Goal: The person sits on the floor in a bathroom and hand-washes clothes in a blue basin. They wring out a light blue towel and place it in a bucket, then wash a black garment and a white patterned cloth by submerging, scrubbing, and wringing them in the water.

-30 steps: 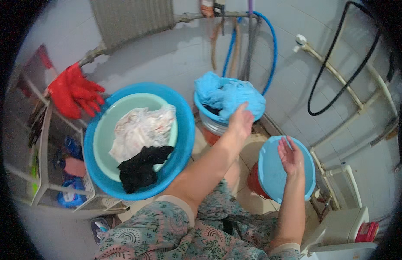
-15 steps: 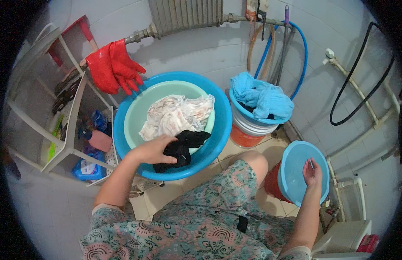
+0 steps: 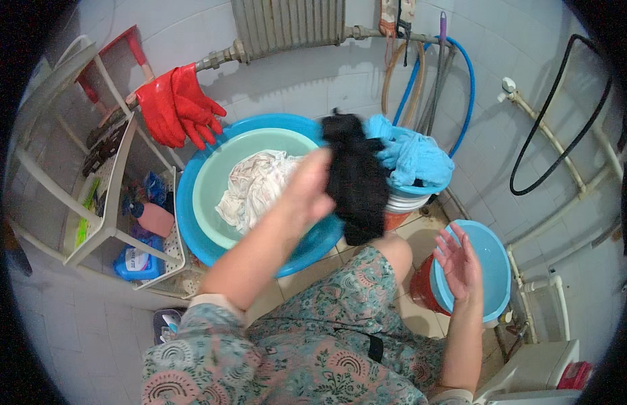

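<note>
A crumpled black cloth [image 3: 357, 179] hangs in the air in front of me, gripped by my left hand [image 3: 310, 185], which is blurred by motion. Below and left of it, a white stained cloth [image 3: 254, 187] lies bunched in a pale green basin [image 3: 209, 162], which sits inside a larger blue basin [image 3: 186, 202]. My right hand [image 3: 458, 263] is raised with its fingers spread, holding nothing. It is nearest the light blue basin [image 3: 494, 270] that rests on a red bucket [image 3: 421, 287].
A white bucket [image 3: 408, 202] at the back carries a basin with a light blue cloth [image 3: 418, 158]. Red rubber gloves [image 3: 178, 104] hang over a pipe beside a radiator [image 3: 290, 20]. A white shelf [image 3: 114, 182] with bottles stands left. A black hose [image 3: 519, 182] hangs right.
My left hand has taken the black cloth up out of the basins and carried it to the right. My right hand has moved slightly left, its fingers now spread.
</note>
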Motion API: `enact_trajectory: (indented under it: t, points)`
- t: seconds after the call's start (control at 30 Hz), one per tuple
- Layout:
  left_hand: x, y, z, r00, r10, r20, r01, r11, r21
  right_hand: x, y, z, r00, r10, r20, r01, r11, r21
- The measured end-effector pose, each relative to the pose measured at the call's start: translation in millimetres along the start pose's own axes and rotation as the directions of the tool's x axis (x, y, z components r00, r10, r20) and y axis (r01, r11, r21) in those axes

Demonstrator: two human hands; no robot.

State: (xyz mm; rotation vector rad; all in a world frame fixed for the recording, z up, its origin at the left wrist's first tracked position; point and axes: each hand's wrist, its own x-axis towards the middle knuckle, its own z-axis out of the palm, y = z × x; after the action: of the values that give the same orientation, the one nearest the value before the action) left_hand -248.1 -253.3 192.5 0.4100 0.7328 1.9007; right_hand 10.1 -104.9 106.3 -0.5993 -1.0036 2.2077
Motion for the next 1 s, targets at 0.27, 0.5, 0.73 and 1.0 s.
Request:
enact_trajectory:
  t: [0.27, 0.5, 0.73, 1.0]
  points:
    - [37, -181, 66, 0.872, -0.229, 0.432, -0.023, 0.864, 0.504, -7, -10, -23, 0.991, -0.087, -0.098, 0.101, 0.984, 0.148]
    - [68, -255, 47, 0.726, -0.535, 0.432, 0.492, 0.843, 0.216, -40, -15, -50, 0.944, -0.096, -0.315, 0.021, 0.973, -0.232]
    - [118, -292, 26, 0.775, -0.594, 0.214, 0.446, 0.755, 0.481, -42, -7, -130, 0.937, -0.151, -0.316, -0.196, 0.522, -0.83]
    - [199, -346, -42, 0.905, -0.412, -0.107, 0.034, -0.181, 0.983, -72, 2, -378, 0.255, -0.511, -0.821, -0.536, 0.631, -0.56]
